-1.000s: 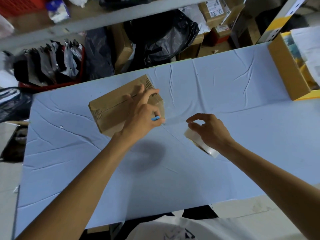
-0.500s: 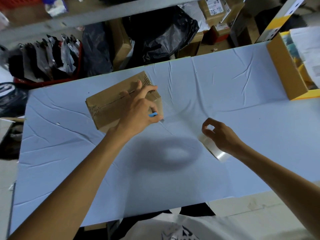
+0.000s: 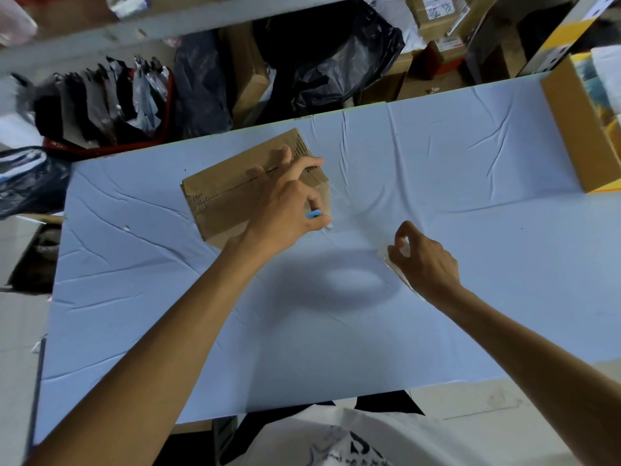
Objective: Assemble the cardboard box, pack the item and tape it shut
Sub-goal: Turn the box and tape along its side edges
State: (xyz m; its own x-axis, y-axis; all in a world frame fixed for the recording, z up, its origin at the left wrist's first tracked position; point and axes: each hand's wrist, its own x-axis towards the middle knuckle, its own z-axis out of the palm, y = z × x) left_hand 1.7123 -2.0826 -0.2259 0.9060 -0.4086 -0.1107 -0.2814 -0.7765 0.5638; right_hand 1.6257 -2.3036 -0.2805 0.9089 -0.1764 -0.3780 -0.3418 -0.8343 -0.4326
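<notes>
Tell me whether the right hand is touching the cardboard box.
No, the right hand holds the tape roll, apart from the cardboard box.

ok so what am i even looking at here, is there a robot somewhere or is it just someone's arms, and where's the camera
No robot here: these are a person's two bare arms, filmed by one wide-angle camera worn on the head, looking forward and down. The table is covered with a pale blue cloth. A cardboard box lies on it, flaps closed. The left hand rests on the box and pinches a small blue tool, probably a cutter. The right hand grips a roll of clear tape to the right of the box. An open brown carton sits at the table's right edge.
</notes>
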